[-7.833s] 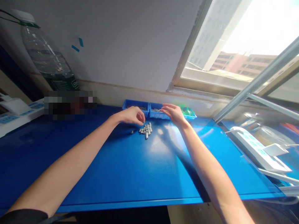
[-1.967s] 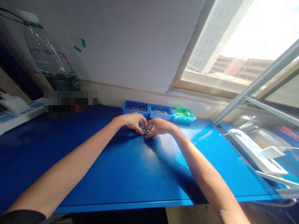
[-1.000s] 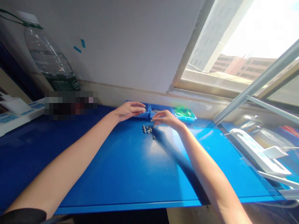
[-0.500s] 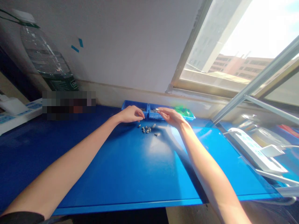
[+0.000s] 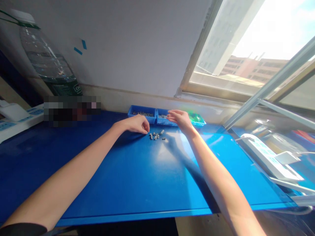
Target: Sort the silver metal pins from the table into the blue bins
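Several small grey metal parts (image 5: 156,135) lie loose on the blue table (image 5: 137,177). My left hand (image 5: 136,124) rests on the table just left of them, its fingers curled and the tips pinched down at the edge of the pile. My right hand (image 5: 180,119) hovers over the middle blue bin (image 5: 161,120), fingers drawn together in a pinch above the parts inside; what they hold is too small to make out. A second blue bin (image 5: 142,112) with small metal parts sits to its left, behind my left hand.
A bin of green pieces (image 5: 198,120) stands right of the blue bins against the wall. A large water bottle (image 5: 46,62) and a white power strip (image 5: 17,118) are at the far left. Another white power strip (image 5: 268,157) lies at the right under the window.
The pile gathered between both hands two seconds ago now lies scattered. My right hand went up to the middle bin. My left hand came back from the left bin to the pile.
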`<state>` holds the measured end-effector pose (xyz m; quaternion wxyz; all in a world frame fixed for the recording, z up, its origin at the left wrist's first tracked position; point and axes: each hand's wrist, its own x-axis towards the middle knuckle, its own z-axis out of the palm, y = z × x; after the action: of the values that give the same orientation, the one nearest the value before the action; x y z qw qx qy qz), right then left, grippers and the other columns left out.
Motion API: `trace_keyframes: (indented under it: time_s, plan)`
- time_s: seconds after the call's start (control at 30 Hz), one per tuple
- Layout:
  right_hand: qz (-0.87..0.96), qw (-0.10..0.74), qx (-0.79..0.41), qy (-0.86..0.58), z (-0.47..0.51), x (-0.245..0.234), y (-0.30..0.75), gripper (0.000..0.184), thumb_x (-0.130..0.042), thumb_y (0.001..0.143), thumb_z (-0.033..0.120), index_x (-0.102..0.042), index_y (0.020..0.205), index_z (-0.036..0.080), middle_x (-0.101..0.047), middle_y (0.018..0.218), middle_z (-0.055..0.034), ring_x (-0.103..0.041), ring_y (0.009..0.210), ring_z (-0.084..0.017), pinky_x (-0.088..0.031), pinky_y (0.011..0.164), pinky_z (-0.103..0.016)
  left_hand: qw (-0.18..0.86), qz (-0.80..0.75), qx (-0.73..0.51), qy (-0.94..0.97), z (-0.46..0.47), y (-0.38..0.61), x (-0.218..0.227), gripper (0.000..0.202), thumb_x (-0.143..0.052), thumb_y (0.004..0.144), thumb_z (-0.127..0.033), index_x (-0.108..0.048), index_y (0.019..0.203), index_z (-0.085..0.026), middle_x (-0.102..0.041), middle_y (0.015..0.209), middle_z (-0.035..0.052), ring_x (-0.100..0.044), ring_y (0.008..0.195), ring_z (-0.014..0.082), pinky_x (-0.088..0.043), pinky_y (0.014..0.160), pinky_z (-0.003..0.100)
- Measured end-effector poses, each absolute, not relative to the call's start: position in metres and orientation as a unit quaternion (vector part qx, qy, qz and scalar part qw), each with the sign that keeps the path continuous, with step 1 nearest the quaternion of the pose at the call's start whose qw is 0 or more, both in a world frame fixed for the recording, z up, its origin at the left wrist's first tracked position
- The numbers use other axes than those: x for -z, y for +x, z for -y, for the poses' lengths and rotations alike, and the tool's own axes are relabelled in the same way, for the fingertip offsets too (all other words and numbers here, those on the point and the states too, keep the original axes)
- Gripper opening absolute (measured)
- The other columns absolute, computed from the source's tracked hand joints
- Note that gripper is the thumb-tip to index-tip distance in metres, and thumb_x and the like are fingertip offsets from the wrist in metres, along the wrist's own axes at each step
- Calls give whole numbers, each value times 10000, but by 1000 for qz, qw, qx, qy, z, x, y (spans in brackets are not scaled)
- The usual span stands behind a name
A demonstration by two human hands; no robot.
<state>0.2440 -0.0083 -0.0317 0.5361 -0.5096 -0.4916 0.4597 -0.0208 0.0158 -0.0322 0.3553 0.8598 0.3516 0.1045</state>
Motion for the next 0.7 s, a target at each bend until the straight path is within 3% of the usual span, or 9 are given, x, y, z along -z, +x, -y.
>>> trace_keyframes:
  time_s: [0.1,0.23,0.4,0.53,0.7]
  plan:
    - [553,464,-465,-511,12,30,243,227,-798,795,320,-737,918,139,-760,825,-92,-723,702,-162,-607,663,-253,367,-346,-115,856,-15,-20,32,225,-768,628,-267,-819,843,-224,-769,799,50,-716,785,233,-510,676,261]
    - [683,292,-412,-528,17,28,245,238,-793,783,368,-761,878,152,-739,700,-64,-684,596,-164,-553,557,-247,451,-331,-145,816,-15,-22,29,351,-806,662,-325,-803,989,-196,-781,897,82,-729,867,253,-544,749,294]
    - [795,115,-329,-496,18,27,250,220,-785,765,336,-777,920,181,-730,667,-29,-691,608,-182,-495,536,-231,551,-326,-275,718,-14,-21,25,490,-864,667,-369,-768,1100,-161,-781,931,111,-731,898,240,-554,866,347]
    - [821,59,-294,-485,16,29,252,278,-767,768,304,-755,1022,192,-750,761,-19,-690,651,-164,-466,557,-216,623,-333,-372,602,-20,-21,27,486,-892,673,-302,-753,1111,-145,-776,997,134,-731,958,208,-551,910,308]
    - [824,47,-284,-488,15,33,252,238,-744,802,340,-751,956,159,-743,767,-42,-675,655,-160,-465,574,-230,643,-335,-444,526,-28,-23,32,452,-904,657,-194,-758,1077,-114,-774,994,157,-742,951,198,-567,880,247]
